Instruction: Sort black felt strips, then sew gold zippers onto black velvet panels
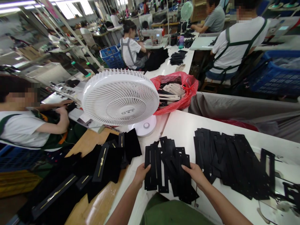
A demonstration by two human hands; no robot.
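Note:
My left hand (140, 175) grips the left edge of a few flat black slotted strips (153, 168), thumb on top and the other fingers hidden underneath. On the right side of the same loose pile, my right hand (196, 173) pinches more black strips (185, 175), its thumb also on top. The strips overlap unevenly, with narrow slots and small holes at their ends. To the right of my right hand lies a larger fanned row of similar black strips (225, 159) on the white table (180, 125).
A white fan (120, 103) stands ahead, beside a red plastic bag (191, 95) of cut pieces. Black fabric pieces with gold zippers (102, 162) cover the wooden surface at left. Sewing machine parts (282, 206) sit at lower right. A co-worker (25, 128) works at left; others sit beyond.

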